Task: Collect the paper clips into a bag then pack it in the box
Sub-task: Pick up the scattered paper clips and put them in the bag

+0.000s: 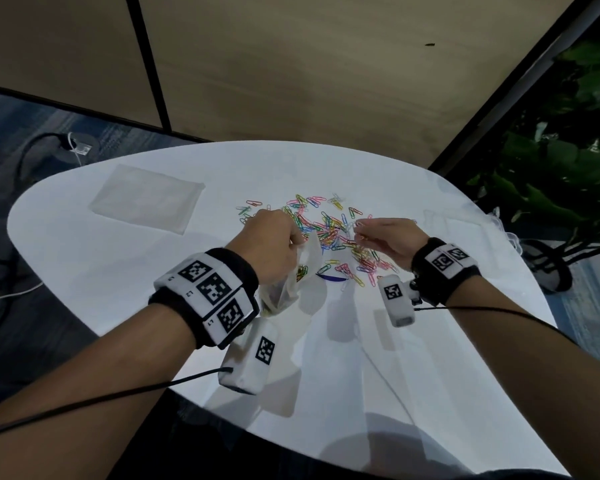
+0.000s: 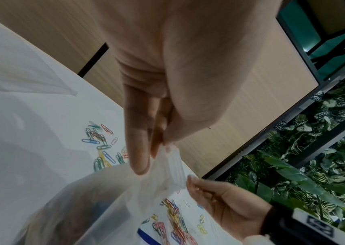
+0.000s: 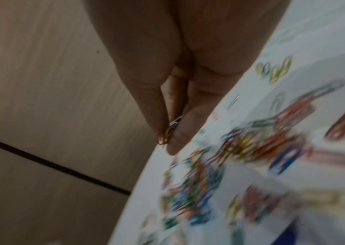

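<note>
Colourful paper clips (image 1: 329,230) lie scattered on the white table (image 1: 361,358). My left hand (image 1: 274,247) pinches the rim of a clear plastic bag (image 1: 291,278), which hangs below it with several clips inside; the rim shows between thumb and fingers (image 2: 167,147) in the left wrist view. My right hand (image 1: 385,237) hovers just right of the bag's mouth, pinching a few paper clips (image 3: 170,129) between thumb and fingertips. The box cannot be made out with certainty.
A flat clear plastic sheet or bag (image 1: 146,199) lies at the table's far left. Clear plastic items (image 1: 499,223) sit at the right edge. Green plants (image 1: 568,150) stand to the right, a wood-panel wall behind. Cables run from both wrists.
</note>
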`<state>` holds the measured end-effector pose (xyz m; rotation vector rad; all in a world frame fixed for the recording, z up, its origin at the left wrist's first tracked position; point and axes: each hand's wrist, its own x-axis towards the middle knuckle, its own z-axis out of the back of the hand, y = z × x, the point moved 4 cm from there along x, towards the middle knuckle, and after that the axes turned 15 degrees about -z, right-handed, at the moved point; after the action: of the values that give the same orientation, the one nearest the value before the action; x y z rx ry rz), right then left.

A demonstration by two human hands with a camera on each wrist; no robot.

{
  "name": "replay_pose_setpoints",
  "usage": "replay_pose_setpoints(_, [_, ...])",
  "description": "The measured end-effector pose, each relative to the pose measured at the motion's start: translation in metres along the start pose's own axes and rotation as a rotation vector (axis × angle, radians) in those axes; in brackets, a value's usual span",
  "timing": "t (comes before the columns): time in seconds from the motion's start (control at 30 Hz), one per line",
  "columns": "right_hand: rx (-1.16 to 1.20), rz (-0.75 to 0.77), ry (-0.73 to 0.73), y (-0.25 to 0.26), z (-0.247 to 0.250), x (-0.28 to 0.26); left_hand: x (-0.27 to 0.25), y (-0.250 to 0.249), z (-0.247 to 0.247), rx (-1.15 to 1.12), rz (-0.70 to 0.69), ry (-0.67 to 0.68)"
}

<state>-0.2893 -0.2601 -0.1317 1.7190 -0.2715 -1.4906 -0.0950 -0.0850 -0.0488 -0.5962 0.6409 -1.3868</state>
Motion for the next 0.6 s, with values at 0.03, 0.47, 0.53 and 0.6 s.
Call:
replay_pose_setpoints(0.03, [0.037, -0.002, 0.127, 0.004, -0.016, -0.017, 0.0, 0.0, 0.001, -0.003, 0.007, -0.004])
replay_pose_setpoints(0.47, [-0.558, 0.255, 0.059, -0.004, -0.092, -0.068, 0.005, 0.007, 0.0, -0.024, 0.045, -0.101])
replay_pose_setpoints(0.53, [-0.709, 0.271, 0.073, -0.002, -0.094, -0.072, 0.005, 0.007, 0.0, -0.025, 0.041, -0.104])
replay_pose_setpoints(0.6, [-0.676, 0.277, 0.093, 0.008, -0.087, -0.074, 0.005, 0.007, -0.001, -0.024, 0.038, -0.102])
